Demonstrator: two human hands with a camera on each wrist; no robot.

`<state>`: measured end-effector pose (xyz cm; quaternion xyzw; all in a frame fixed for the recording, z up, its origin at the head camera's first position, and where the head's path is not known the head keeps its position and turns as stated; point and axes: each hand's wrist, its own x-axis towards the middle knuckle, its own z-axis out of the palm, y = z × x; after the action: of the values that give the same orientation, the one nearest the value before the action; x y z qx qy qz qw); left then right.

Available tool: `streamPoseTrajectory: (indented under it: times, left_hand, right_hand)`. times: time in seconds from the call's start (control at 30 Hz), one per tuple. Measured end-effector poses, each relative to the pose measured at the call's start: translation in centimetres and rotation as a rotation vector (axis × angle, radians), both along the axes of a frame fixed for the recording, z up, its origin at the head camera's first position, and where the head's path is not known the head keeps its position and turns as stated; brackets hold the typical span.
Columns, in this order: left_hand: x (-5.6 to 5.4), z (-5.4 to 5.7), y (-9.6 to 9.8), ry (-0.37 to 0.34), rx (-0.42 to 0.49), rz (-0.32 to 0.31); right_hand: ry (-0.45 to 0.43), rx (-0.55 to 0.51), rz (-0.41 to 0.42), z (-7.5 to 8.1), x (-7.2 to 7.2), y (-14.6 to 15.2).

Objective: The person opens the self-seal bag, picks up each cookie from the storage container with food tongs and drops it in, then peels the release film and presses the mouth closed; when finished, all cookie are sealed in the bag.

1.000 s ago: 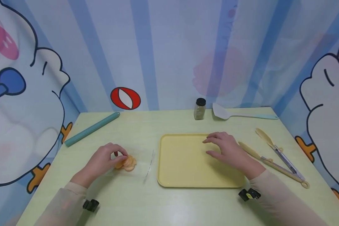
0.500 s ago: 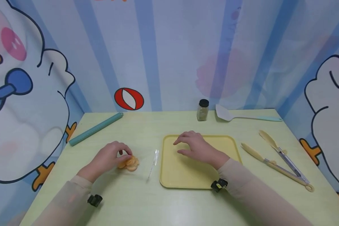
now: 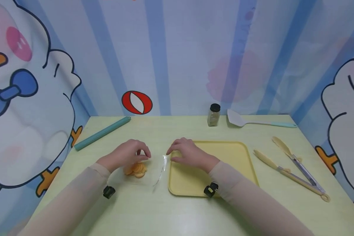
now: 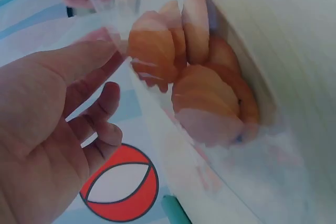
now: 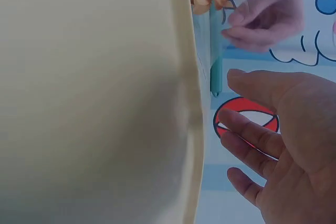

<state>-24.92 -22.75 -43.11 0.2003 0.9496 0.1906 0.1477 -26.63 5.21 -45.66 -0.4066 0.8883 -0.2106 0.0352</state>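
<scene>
A clear plastic bag (image 3: pixel 164 163) holding several round, orange-brown cookies (image 3: pixel 139 169) lies on the table left of centre. Above it is my left hand (image 3: pixel 129 153), thumb and index finger nearly together. The left wrist view shows those fingertips pinching the bag's film beside the cookies (image 4: pixel 205 95); the exact contact is faint. My right hand (image 3: pixel 191 154) hovers over the left edge of a pale yellow tray (image 3: pixel 221 164), its fingertips close to the bag's shiny edge. In the right wrist view its fingers (image 5: pixel 252 132) are spread and loosely bent, with nothing between them.
A teal rolling pin (image 3: pixel 102 133) lies at the back left. Along the back edge stand a black-capped spice jar (image 3: pixel 213 115) and a white spatula (image 3: pixel 237 119) with a mint handle. Spread tongs (image 3: pixel 295 173) lie right of the tray.
My right hand has moved left across the tray towards the bag. My left hand has shifted right, beyond the cookies. The bag's shiny edge shows more clearly.
</scene>
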Motion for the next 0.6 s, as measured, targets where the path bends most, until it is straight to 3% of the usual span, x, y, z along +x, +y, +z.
streamPoseTrajectory:
  times: [0.17, 0.3, 0.47, 0.6]
  left_hand:
    - [-1.8, -0.8, 1.2, -0.047, -0.011, -0.114]
    - [-2.3, -1.3, 1.4, -0.071, -0.031, -0.137]
    - [-2.3, -1.9, 1.5, -0.084, -0.04, -0.121]
    - [-2.3, -1.9, 1.3, -0.11, -0.05, -0.026]
  right_hand:
    - [0.015, 0.044, 0.012, 0.0, -0.1, -1.5]
    - [-0.007, 0.056, 0.012, -0.2, -0.3, -2.5]
    - [-0.017, 0.09, 0.003, -0.4, -0.4, -3.3]
    - [0.007, 0.084, 0.0, -0.4, -0.5, -3.6]
